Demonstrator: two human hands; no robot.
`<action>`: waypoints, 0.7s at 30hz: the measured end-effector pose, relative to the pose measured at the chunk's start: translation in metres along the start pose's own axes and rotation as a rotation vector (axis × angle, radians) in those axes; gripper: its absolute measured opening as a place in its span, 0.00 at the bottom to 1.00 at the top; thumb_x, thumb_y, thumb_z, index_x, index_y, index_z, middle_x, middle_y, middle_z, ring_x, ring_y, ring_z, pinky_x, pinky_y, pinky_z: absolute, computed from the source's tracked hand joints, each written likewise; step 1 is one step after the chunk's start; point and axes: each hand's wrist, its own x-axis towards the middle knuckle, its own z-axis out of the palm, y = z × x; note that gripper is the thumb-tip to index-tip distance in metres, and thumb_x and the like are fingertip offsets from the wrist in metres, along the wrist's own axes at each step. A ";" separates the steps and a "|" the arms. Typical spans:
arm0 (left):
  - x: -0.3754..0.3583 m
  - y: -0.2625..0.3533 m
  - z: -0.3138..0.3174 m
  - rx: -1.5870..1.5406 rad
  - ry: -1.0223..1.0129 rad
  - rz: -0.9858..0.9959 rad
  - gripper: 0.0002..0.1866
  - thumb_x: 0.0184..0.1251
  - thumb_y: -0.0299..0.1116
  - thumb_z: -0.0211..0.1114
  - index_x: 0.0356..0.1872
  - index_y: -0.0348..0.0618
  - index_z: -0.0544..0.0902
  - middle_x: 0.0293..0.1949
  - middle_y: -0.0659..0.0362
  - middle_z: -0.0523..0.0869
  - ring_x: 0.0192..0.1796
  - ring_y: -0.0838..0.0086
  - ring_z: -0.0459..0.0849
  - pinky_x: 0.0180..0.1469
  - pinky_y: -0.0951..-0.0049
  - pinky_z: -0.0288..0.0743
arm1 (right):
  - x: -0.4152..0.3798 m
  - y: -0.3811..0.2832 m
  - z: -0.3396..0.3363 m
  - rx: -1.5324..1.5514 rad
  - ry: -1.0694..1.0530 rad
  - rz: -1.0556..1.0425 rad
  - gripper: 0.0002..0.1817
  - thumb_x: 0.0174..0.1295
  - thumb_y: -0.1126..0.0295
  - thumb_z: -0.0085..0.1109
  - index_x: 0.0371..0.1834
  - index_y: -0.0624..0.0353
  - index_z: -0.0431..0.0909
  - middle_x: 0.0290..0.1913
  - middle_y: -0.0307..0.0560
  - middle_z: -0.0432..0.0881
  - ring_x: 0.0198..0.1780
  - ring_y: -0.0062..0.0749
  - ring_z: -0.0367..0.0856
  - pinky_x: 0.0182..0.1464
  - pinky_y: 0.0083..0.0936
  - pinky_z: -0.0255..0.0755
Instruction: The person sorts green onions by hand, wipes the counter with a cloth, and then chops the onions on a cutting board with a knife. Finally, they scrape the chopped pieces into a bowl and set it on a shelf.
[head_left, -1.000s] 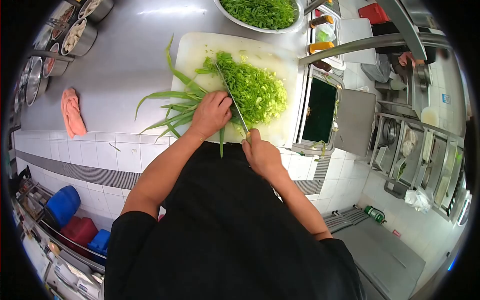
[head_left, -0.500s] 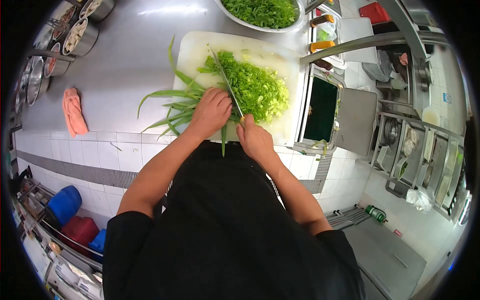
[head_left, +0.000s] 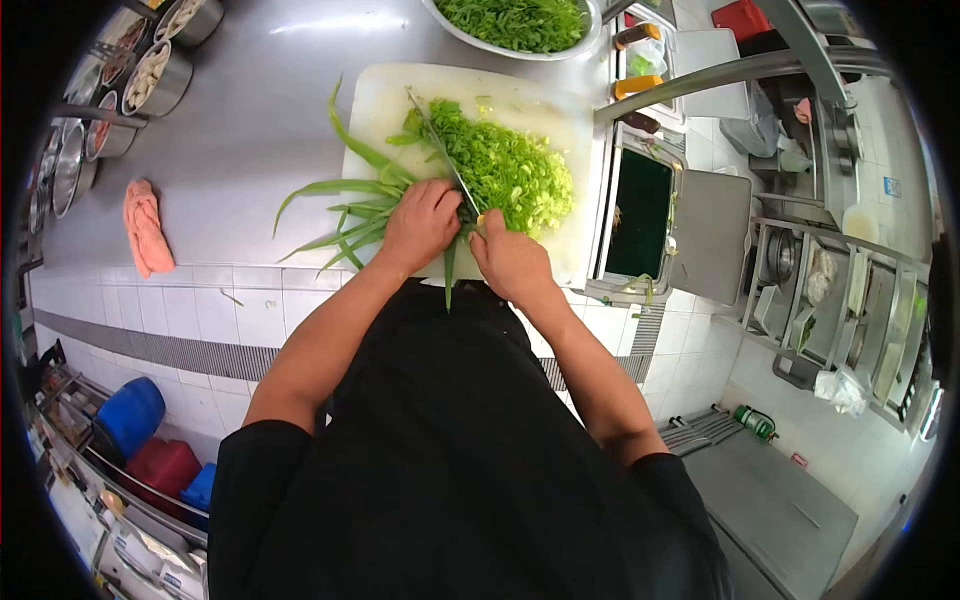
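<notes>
Under my left hand (head_left: 422, 225) a bunch of scallions (head_left: 365, 215) is gripped, its long green leaves fanning out to the left and one hanging over the front edge. My right hand (head_left: 511, 262) is closed round the handle of a kitchen knife (head_left: 445, 150). The blade lies aslant beside my left fingers, its tip pointing to the far left. Right of the blade spreads a heap of chopped scallion (head_left: 510, 172), darker green at the left and paler at the right. All of this rests on a white cutting board (head_left: 380, 95). My left fingertips are partly hidden.
A metal bowl of chopped greens (head_left: 515, 50) stands behind the board. On the steel counter lies a pink cloth (head_left: 147, 228); metal food containers (head_left: 158, 80) line the far left. To the right sits a dark green bin (head_left: 640, 215) beneath a metal rail (head_left: 690, 80).
The knife blade has swung slightly, its tip moving a little to the left. My hands stay almost where they were, and the whole view has shifted slightly.
</notes>
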 end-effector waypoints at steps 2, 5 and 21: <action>0.002 0.000 0.001 -0.001 -0.003 0.005 0.14 0.54 0.24 0.70 0.43 0.41 0.79 0.48 0.51 0.80 0.52 0.53 0.82 0.57 0.56 0.78 | -0.019 -0.009 -0.027 0.002 -0.060 0.047 0.16 0.76 0.59 0.54 0.51 0.61 0.68 0.27 0.64 0.86 0.31 0.65 0.86 0.36 0.59 0.78; 0.002 -0.002 0.000 -0.011 0.027 -0.010 0.14 0.55 0.24 0.70 0.43 0.41 0.79 0.47 0.51 0.80 0.52 0.53 0.82 0.57 0.56 0.78 | -0.042 0.002 -0.008 0.021 -0.126 0.075 0.16 0.76 0.59 0.54 0.51 0.61 0.68 0.27 0.65 0.86 0.31 0.66 0.86 0.37 0.58 0.78; -0.001 -0.003 0.001 -0.018 0.016 -0.037 0.13 0.55 0.25 0.71 0.41 0.41 0.79 0.47 0.52 0.80 0.50 0.53 0.81 0.55 0.57 0.78 | -0.001 -0.011 -0.010 -0.002 -0.044 0.060 0.18 0.75 0.58 0.54 0.53 0.62 0.69 0.28 0.65 0.86 0.31 0.66 0.86 0.37 0.61 0.77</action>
